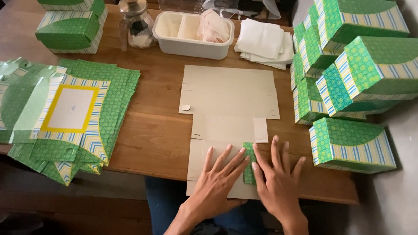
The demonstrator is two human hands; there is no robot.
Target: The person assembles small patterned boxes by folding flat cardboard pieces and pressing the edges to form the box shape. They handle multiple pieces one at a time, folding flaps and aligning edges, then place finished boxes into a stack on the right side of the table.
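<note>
At the near edge of the wooden counter (155, 138), an unfolded cardboard box blank (225, 114) lies plain side up. Both hands press flat on its nearest panel, fingers spread and gripping nothing: the left hand (215, 183) beside the right hand (277, 184), fingertips meeting over a folded green flap (249, 163). Finished green boxes (353, 145) stack at the right.

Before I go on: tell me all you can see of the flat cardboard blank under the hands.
The cardboard blank lies unfolded, plain beige side up, on the wooden table, reaching past its near edge. It shows flaps, slits and a small side tab. One green patterned flap is folded over near the front. The left hand and right hand press flat on it.
</note>
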